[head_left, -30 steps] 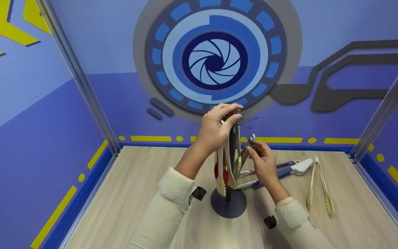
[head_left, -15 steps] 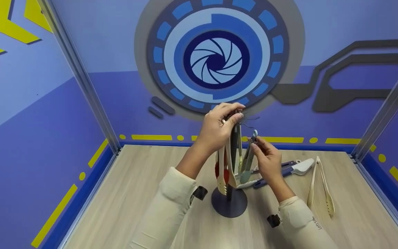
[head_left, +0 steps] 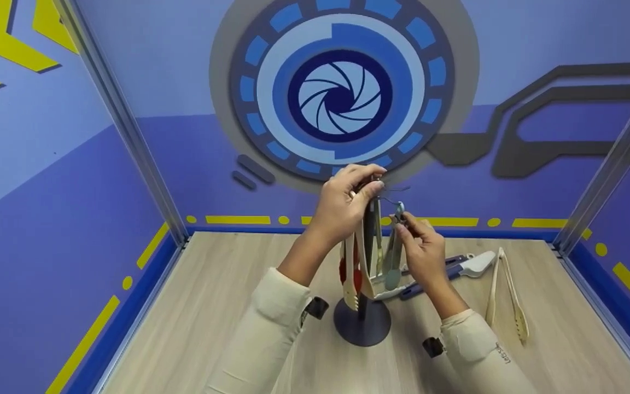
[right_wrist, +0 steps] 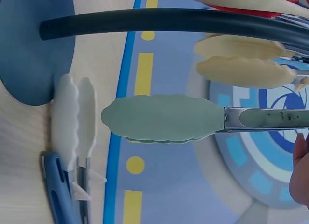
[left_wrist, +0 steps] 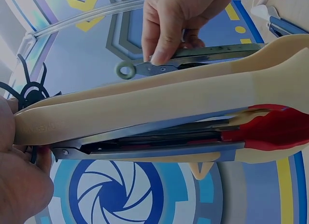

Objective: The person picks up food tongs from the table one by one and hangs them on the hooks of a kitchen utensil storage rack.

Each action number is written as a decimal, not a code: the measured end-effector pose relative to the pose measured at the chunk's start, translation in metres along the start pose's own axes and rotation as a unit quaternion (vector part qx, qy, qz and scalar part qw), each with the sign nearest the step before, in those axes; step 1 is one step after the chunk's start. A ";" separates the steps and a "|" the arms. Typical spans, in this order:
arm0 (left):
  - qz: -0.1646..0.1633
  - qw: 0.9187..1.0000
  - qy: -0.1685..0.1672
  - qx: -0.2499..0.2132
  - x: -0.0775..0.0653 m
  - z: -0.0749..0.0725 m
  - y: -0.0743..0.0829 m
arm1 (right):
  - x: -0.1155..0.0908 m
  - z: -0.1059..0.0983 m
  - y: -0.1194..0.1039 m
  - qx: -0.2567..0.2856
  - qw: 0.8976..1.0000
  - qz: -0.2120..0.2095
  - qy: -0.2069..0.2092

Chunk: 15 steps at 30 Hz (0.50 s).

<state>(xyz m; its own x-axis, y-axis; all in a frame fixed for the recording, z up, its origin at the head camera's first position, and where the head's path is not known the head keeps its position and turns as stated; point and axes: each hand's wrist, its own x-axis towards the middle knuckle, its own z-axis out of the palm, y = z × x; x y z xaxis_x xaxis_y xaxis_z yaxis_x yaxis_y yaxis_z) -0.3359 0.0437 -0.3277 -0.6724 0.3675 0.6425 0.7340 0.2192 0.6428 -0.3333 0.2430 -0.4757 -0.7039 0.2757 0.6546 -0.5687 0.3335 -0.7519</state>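
Observation:
My left hand (head_left: 342, 202) grips the top of a dark stand, whose round base (head_left: 362, 328) rests on the table. Thin wire hooks (head_left: 400, 189) stick out to the right from under its fingertips. My right hand (head_left: 423, 249) pinches green-tipped tongs (head_left: 392, 279) near their ring end. The tongs point downward, their ring (left_wrist: 125, 70) close below a hook tip in the head view. Beige tongs (left_wrist: 145, 101) and red-tipped tongs (left_wrist: 275, 130) hang from the stand by the left hand. In the right wrist view the green tips (right_wrist: 161, 118) lie close together.
Blue-handled tongs (right_wrist: 60, 195) with white tips lie on the table behind the stand. Right of them are a blue-and-white utensil (head_left: 476, 265) and spread beige tongs (head_left: 520, 314). A patterned wall (head_left: 184, 164) closes off the back, with metal posts (head_left: 129, 120) at the corners.
The green-tipped tongs have swung from slanted to nearly upright, and their ring has risen toward the hook. My right hand has shifted slightly right; the left hand stays on the stand's top.

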 end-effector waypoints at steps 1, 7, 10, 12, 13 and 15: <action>0.000 1.000 0.000 0.000 0.000 0.000 0.000 | 0.000 0.000 -0.002 0.000 1.000 -0.004 -0.001; 0.000 1.000 -0.003 -0.002 0.000 0.002 -0.001 | 0.004 -0.001 -0.017 -0.009 1.000 -0.026 -0.006; -0.003 1.000 -0.005 -0.003 -0.001 0.001 0.000 | 0.009 0.000 -0.024 -0.019 0.999 -0.025 -0.002; -0.005 1.000 -0.007 -0.003 -0.001 0.000 0.000 | 0.012 0.001 -0.029 -0.023 0.999 -0.027 0.001; -0.005 1.000 -0.006 -0.002 -0.001 0.000 0.000 | 0.014 0.002 -0.031 -0.025 0.999 -0.027 0.002; -0.005 1.000 -0.006 -0.001 -0.001 -0.001 0.000 | 0.018 0.002 -0.035 -0.028 0.999 -0.026 0.004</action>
<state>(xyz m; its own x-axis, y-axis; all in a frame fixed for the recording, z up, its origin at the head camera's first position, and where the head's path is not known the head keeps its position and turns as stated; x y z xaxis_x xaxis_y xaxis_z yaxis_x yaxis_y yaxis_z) -0.3354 0.0429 -0.3279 -0.6789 0.3753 0.6311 0.7267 0.2207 0.6505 -0.3271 0.2343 -0.4373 -0.6699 0.2635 0.6941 -0.5800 0.3978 -0.7108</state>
